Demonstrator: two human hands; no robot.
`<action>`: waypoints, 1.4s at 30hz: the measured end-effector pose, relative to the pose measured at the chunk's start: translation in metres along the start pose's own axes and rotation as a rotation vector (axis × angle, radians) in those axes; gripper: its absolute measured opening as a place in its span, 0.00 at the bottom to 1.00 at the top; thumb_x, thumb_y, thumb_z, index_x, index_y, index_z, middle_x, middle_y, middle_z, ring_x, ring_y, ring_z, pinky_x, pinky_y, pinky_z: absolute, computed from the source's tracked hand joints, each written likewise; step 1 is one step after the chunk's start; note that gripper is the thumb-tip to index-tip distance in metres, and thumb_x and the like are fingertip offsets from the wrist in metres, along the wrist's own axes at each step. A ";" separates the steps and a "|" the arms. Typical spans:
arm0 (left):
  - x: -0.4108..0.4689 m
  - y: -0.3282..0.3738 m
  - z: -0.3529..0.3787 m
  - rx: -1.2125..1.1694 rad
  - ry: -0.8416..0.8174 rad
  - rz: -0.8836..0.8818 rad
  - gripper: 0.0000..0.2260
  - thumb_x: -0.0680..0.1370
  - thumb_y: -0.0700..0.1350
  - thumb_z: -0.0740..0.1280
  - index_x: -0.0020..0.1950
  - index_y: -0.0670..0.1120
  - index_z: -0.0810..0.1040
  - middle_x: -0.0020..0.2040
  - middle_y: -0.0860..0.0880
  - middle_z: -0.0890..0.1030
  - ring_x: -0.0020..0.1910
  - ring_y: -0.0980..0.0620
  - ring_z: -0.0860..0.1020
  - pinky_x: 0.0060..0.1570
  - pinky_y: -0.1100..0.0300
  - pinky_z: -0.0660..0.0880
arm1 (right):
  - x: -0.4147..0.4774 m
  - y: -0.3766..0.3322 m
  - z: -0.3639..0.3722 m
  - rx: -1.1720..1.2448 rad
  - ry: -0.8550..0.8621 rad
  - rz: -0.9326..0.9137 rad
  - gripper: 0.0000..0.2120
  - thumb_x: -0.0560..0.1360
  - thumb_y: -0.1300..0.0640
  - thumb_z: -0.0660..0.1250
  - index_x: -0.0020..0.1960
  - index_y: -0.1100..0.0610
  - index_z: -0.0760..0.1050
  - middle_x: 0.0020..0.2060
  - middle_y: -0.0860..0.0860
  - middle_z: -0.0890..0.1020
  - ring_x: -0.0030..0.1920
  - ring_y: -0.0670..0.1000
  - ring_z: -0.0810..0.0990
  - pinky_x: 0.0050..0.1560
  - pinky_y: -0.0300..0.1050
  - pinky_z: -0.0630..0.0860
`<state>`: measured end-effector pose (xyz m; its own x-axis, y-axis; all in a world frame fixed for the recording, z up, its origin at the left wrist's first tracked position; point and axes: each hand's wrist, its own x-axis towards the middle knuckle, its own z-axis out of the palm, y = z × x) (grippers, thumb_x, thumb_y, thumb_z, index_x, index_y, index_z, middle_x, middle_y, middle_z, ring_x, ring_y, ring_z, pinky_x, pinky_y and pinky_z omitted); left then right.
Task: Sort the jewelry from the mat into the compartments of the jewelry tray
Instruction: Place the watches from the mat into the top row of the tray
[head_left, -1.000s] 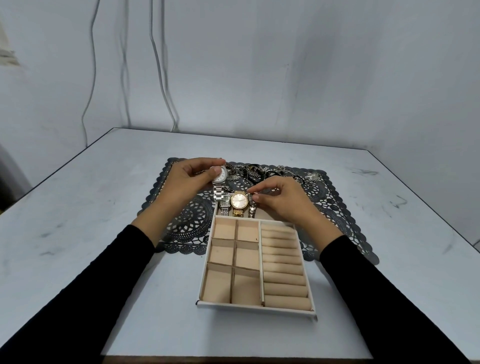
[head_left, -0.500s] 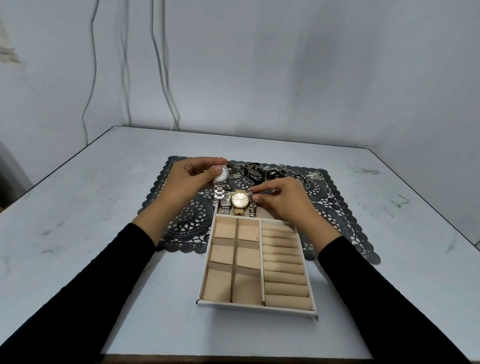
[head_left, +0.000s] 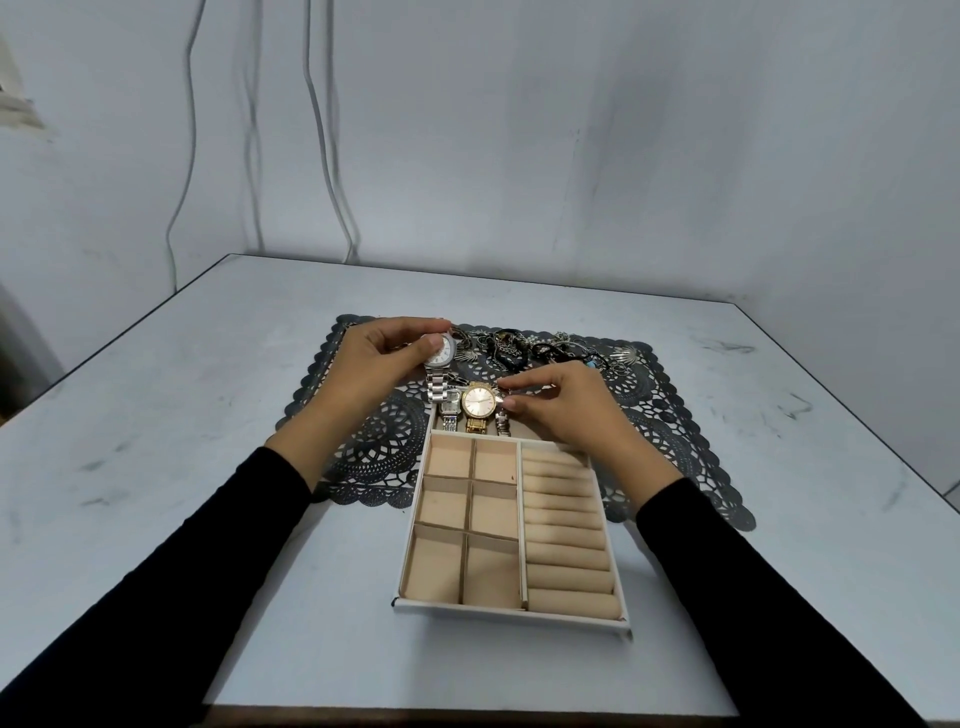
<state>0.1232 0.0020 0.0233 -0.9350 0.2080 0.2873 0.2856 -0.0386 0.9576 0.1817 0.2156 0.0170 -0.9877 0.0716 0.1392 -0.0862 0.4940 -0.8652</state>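
A beige jewelry tray (head_left: 511, 614) with square compartments and ring rolls lies half on a dark lace mat (head_left: 379, 441). Its far compartment holds a gold watch (head_left: 478, 402), a small square-faced silver watch (head_left: 450, 410) and a thin silver watch (head_left: 502, 423). My left hand (head_left: 376, 366) grips a round silver watch (head_left: 440, 358) above the tray's far left corner, its band hanging down. My right hand (head_left: 563, 405) pinches the top of the thin silver watch beside the gold one. A tangle of loose jewelry (head_left: 524, 345) lies along the mat's far edge.
The grey table (head_left: 156, 441) ends at a wall behind the mat, with cables (head_left: 322, 130) hanging down it. The table's near edge runs just below the tray.
Both hands stay nearly in place over the tray's far compartment. The right hand's fingertips have shifted slightly at the thin silver watch.
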 end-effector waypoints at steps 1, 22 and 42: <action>0.000 0.000 0.000 -0.002 0.001 -0.002 0.07 0.77 0.38 0.70 0.53 0.47 0.84 0.46 0.54 0.86 0.45 0.58 0.84 0.43 0.66 0.80 | 0.000 0.001 0.000 0.019 0.001 0.016 0.10 0.69 0.61 0.76 0.48 0.51 0.84 0.40 0.51 0.86 0.45 0.54 0.85 0.48 0.54 0.82; -0.006 0.010 0.008 -0.055 0.008 -0.001 0.07 0.77 0.40 0.71 0.52 0.50 0.85 0.50 0.50 0.86 0.50 0.53 0.83 0.51 0.60 0.81 | -0.031 0.036 -0.049 -0.221 0.348 -0.089 0.08 0.77 0.56 0.66 0.54 0.52 0.80 0.45 0.46 0.83 0.46 0.43 0.80 0.48 0.28 0.72; -0.010 0.014 0.040 -0.088 -0.102 -0.005 0.07 0.76 0.39 0.72 0.52 0.48 0.84 0.52 0.49 0.85 0.50 0.53 0.83 0.49 0.60 0.81 | -0.051 0.065 -0.048 -0.647 0.195 -0.097 0.15 0.78 0.56 0.63 0.63 0.60 0.75 0.58 0.54 0.80 0.59 0.53 0.76 0.58 0.40 0.67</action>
<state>0.1448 0.0382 0.0331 -0.9087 0.3066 0.2832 0.2577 -0.1217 0.9585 0.2332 0.2852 -0.0232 -0.9326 0.1255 0.3385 -0.0179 0.9205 -0.3905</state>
